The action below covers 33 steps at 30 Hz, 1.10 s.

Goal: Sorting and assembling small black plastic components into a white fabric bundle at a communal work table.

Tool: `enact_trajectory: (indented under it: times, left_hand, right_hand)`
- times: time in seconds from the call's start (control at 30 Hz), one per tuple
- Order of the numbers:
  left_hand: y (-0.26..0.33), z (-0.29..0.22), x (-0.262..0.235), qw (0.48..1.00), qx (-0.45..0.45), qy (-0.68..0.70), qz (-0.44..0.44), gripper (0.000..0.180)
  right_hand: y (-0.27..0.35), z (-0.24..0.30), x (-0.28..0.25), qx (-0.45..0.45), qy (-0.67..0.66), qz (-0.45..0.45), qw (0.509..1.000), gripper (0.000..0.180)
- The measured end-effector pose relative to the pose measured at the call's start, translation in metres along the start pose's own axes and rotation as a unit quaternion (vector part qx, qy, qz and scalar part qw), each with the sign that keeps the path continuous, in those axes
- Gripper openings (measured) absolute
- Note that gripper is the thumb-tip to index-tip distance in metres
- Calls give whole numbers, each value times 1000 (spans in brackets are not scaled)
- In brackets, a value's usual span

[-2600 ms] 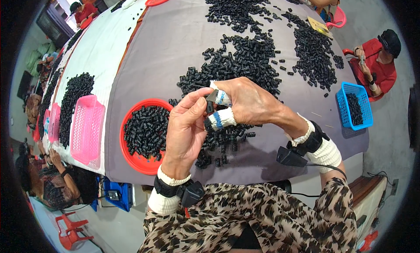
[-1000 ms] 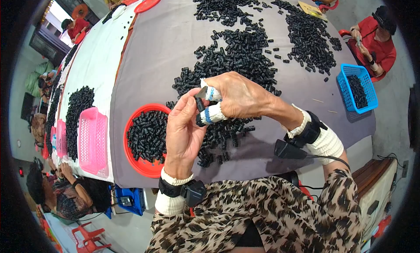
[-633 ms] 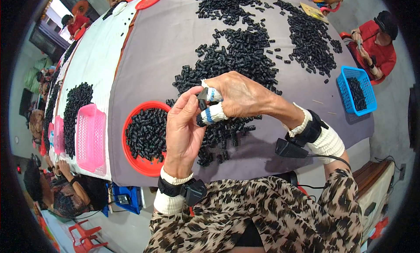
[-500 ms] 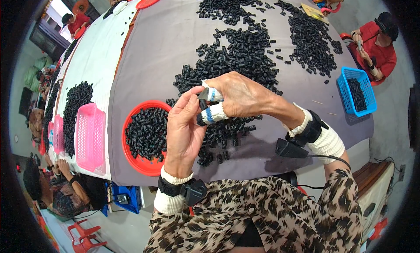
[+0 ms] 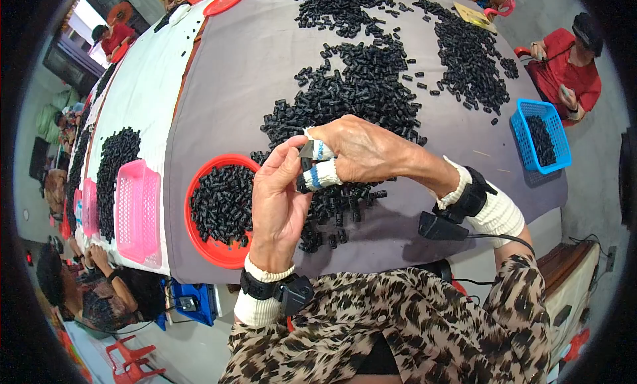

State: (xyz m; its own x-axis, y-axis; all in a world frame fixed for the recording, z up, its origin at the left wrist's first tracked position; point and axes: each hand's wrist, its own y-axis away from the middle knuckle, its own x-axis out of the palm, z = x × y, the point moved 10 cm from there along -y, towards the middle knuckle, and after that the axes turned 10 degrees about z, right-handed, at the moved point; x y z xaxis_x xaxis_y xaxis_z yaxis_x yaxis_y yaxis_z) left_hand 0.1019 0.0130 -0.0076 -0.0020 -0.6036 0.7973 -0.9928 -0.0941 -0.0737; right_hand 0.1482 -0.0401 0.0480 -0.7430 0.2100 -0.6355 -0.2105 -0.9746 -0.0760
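Hands meet over the grey tabletop (image 5: 245,72): the left hand (image 5: 279,198) and right hand (image 5: 361,152) both pinch one small black piece (image 5: 306,151) between thumb and taped fingertips (image 5: 323,173), just above the near edge of the black pile (image 5: 358,92). Each grip is pressed together on that piece, not spread. To do this well, I judge the fingers should hold it steady near its ends, close to the eyes, so the part stays visible and does not slip back into the pile. At 9 o'clock of the hands sits a round red tray (image 5: 222,208) of black pieces; further at 9, a pink basket (image 5: 136,208); at 2 o'clock, a blue basket (image 5: 541,132). No readable labels show; a flat yellow card (image 5: 474,13) lies at 1 o'clock.
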Motion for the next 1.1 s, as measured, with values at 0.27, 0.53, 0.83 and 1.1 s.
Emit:
enact_trajectory:
  times: [0.27,0.53,0.83,1.1]
  left_hand:
    - [3,0,1,1000,-2,11,1,24]
    - [23,-38,-46,993,58,-70,-78,24]
    - [95,-131,-122,763,116,-562,-296,21]
    - [-7,22,-35,641,44,-766,4,18]
  right_hand:
    - [5,6,1,-9,60,-25,998,26]
    - [22,-13,-10,0,-2,-37,999,33]
    - [52,-58,-39,136,25,-80,987,21]
    - [58,-68,-27,147,-7,-71,987,21]
